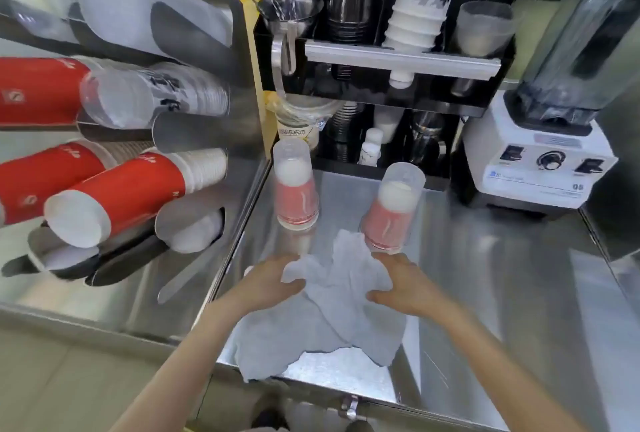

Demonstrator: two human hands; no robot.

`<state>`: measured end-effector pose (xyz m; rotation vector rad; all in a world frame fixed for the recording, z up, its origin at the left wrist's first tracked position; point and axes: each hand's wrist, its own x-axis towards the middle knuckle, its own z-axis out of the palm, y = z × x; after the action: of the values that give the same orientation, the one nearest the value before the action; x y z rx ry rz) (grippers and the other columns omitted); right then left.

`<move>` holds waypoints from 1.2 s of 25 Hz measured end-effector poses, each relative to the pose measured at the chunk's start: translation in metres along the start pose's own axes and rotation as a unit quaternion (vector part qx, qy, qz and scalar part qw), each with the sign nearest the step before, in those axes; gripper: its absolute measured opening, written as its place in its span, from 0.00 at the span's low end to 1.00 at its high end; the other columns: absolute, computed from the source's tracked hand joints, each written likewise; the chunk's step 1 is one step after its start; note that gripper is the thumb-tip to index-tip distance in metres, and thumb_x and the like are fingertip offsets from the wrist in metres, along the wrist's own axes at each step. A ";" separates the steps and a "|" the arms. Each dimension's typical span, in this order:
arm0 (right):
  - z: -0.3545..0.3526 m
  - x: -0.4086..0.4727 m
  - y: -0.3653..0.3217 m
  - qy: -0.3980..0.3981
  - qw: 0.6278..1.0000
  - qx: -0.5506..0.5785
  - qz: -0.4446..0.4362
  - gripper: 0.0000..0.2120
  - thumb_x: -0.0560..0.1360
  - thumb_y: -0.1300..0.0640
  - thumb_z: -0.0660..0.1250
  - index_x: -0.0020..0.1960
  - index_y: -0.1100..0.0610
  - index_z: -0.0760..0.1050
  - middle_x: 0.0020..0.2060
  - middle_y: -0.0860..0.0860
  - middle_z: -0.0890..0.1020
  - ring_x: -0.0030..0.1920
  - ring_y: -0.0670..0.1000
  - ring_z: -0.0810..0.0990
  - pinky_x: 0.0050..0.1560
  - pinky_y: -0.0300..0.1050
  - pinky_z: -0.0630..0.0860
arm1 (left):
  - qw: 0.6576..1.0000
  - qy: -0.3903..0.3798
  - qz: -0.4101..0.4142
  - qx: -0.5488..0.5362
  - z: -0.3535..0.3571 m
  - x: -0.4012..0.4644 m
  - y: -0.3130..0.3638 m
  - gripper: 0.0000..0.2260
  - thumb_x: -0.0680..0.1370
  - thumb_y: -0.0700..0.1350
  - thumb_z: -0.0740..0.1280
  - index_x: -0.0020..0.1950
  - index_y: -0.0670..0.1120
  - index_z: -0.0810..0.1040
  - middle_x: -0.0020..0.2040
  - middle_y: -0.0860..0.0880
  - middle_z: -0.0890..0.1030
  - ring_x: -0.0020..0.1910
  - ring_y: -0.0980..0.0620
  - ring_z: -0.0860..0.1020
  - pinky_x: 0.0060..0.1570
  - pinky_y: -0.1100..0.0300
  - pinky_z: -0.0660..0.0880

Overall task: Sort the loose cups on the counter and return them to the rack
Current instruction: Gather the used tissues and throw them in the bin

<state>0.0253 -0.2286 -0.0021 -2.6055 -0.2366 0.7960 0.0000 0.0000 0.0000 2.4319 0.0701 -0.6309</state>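
From the head view, two loose stacks stand upside down on the shiny steel surface [485, 276]: each is a clear plastic cup over a red paper cup, one on the left [295, 189] and one on the right [394, 208], well apart. Neither has reached the wall rack of slanted metal tubes [194, 134], which already holds red and clear cups, so the sorting looks barely begun. The left hand [273, 281] and right hand [401, 284] both rest on a crumpled grey cloth [332, 321], fingers loosely curled into its folds, just short of the cups.
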 end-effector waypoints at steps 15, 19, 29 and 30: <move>0.055 0.005 -0.006 0.088 0.994 0.033 0.046 0.15 0.75 0.59 0.58 0.62 0.55 0.67 0.58 0.56 0.70 0.56 0.58 0.75 0.53 0.49 0.74 | 0.992 0.054 -0.065 0.095 0.064 0.008 -0.023 0.21 0.75 0.49 0.61 0.66 0.47 0.62 0.65 0.45 0.65 0.64 0.45 0.65 0.55 0.52 0.67; 0.061 0.000 -0.007 0.098 0.992 0.073 0.022 0.14 0.75 0.62 0.57 0.61 0.55 0.67 0.55 0.58 0.72 0.52 0.60 0.77 0.51 0.50 0.74 | 0.992 0.104 -0.039 -0.060 0.067 0.006 -0.029 0.14 0.75 0.37 0.60 0.61 0.41 0.69 0.59 0.41 0.75 0.58 0.42 0.74 0.57 0.56 0.70; 0.050 -0.016 -0.002 0.118 0.982 0.146 -0.020 0.13 0.77 0.61 0.54 0.59 0.61 0.71 0.48 0.53 0.67 0.48 0.53 0.72 0.48 0.35 0.65 | 0.969 0.215 0.007 -0.123 0.079 -0.021 -0.007 0.19 0.74 0.29 0.53 0.63 0.38 0.70 0.44 0.41 0.70 0.41 0.45 0.70 0.36 0.65 0.59; 0.049 -0.017 0.000 0.120 0.981 0.151 -0.023 0.12 0.77 0.61 0.54 0.57 0.61 0.71 0.47 0.52 0.67 0.46 0.52 0.70 0.44 0.35 0.64 | 0.967 0.224 -0.001 -0.125 0.081 -0.023 -0.004 0.20 0.74 0.29 0.53 0.63 0.38 0.70 0.44 0.39 0.71 0.42 0.43 0.71 0.37 0.65 0.60</move>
<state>-0.0165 -0.2166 -0.0306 -2.3686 -0.0973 0.4534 -0.0554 -0.0418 -0.0479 2.2792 0.3159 -0.0549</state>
